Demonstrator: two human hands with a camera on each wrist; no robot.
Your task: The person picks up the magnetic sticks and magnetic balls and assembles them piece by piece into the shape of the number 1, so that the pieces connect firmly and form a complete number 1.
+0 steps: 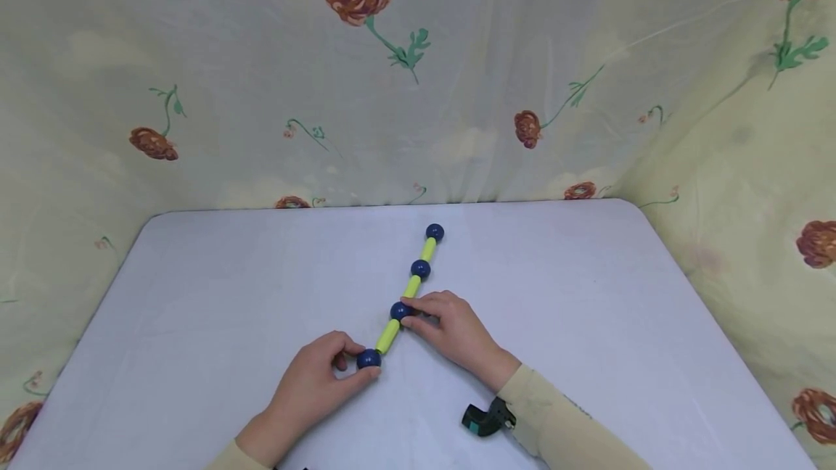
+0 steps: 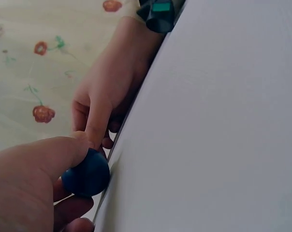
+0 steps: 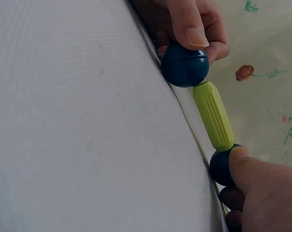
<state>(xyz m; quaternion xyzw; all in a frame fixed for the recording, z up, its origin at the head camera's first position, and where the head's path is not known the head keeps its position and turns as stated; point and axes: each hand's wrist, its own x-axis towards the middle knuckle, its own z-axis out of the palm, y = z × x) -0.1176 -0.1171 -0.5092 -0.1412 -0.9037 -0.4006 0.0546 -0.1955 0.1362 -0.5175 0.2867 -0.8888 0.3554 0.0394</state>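
A slanting chain of several dark blue balls and three yellow-green rods lies on the table. Its near end is a blue ball (image 1: 369, 361), which my left hand (image 1: 316, 379) pinches between thumb and fingers. From that ball a ribbed rod (image 3: 213, 116) runs to the second ball (image 1: 399, 312), pinched by my right hand (image 1: 453, 328). Beyond it come another rod (image 1: 412, 286), a third ball (image 1: 421, 268), a last rod (image 1: 428, 249) and the far ball (image 1: 435, 232), untouched by either hand. The left wrist view shows the near ball (image 2: 88, 175) under my left thumb.
The white table (image 1: 588, 296) has its back edge against a hanging cloth (image 1: 248, 56) printed with flowers, which also encloses both sides. A black device (image 1: 486, 419) sits at my right wrist, beside the beige sleeve (image 1: 562, 419).
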